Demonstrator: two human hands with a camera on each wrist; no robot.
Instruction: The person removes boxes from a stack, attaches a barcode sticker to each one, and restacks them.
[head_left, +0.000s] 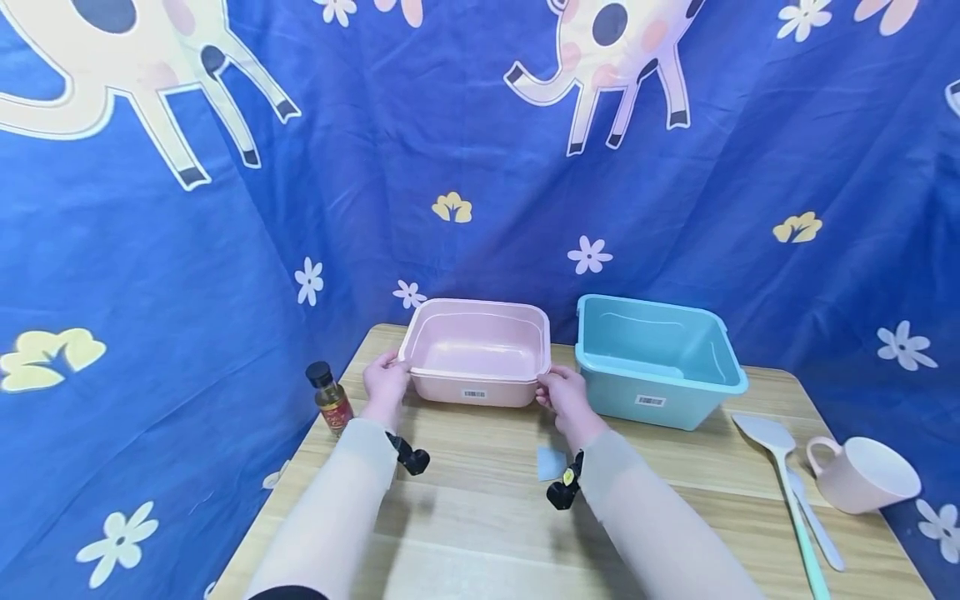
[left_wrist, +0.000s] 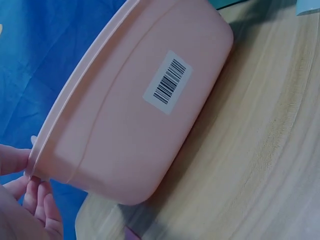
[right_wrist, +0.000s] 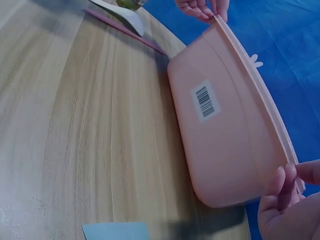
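Forearms are stretching out over the wooden table, a small blue card lying on the boards between them. Both hands are closing on the pink tub, which is standing upright on the table just left of the blue tub — near it, but I cannot tell whether the two are touching. The left hand is pinching the tub's left rim, thumb over the lip and fingers curling beneath it; the right hand is doing the same at the right rim, fingers pressing up under the edge with the thumb on top. So the grasp looks settled, and the step in hand seems to be the taking-up or shifting of the pink tub — its base appears to be resting on the wood, not yet lifted. A next move would be calling for an even pull from both sides, keeping the tub level and clear of the blue one. A small bottle is standing just left of the left hand, and a spatula and a pink cup are lying well off to the right. Beyond, a blue cloth with flowers is hanging as a backdrop.
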